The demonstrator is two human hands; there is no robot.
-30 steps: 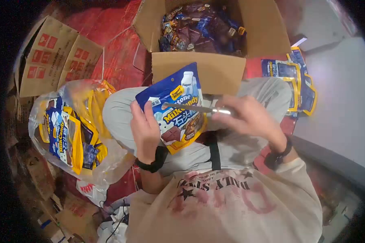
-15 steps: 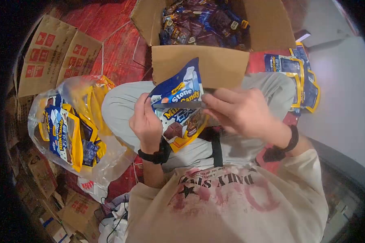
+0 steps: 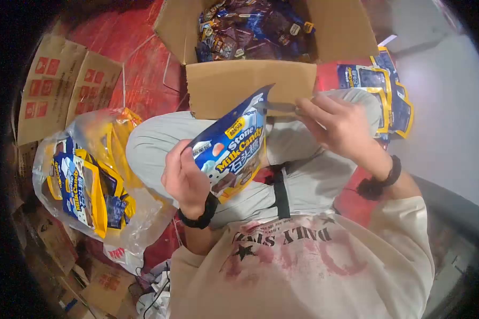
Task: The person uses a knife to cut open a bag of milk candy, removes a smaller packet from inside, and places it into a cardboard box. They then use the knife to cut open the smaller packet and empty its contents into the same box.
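My left hand [image 3: 183,178] grips the pouch [image 3: 231,146] by its lower edge, above my lap; my right hand [image 3: 340,125] pinches a thin blade [image 3: 281,108] at its top corner. A slip could slice my left fingers or spill candy.

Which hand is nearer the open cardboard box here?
Right. The right hand sits just short of the front flap of the cardboard box, at the top corner of the candy pouch; the left hand grips the pouch lower down, farther away.
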